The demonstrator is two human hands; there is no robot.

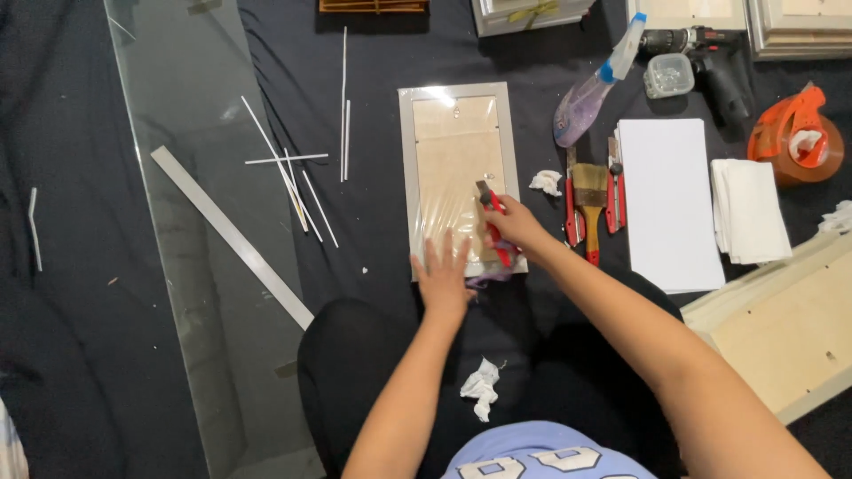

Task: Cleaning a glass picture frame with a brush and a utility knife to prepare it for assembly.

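The left hand [443,277] lay flat, fingers spread, pinning the pale grey rectangular picture frame [458,174] on the dark floor cloth [373,213]; the right hand [515,223], closed round a red utility knife [493,228], worked best with shallow strokes, blade angled away from the pinning fingers

Surface: we work on a dark cloth [80,133] spread flat.
Left: a glass sheet [191,89] with a metal ruler [231,238] on it, thin white strips [297,168] beside.
Middle: a picture frame [457,133], face down.
Right: spray bottle [590,89], brush [589,191], white board [667,200], folded cloths [750,211], tape dispenser [794,133], drill [710,62].
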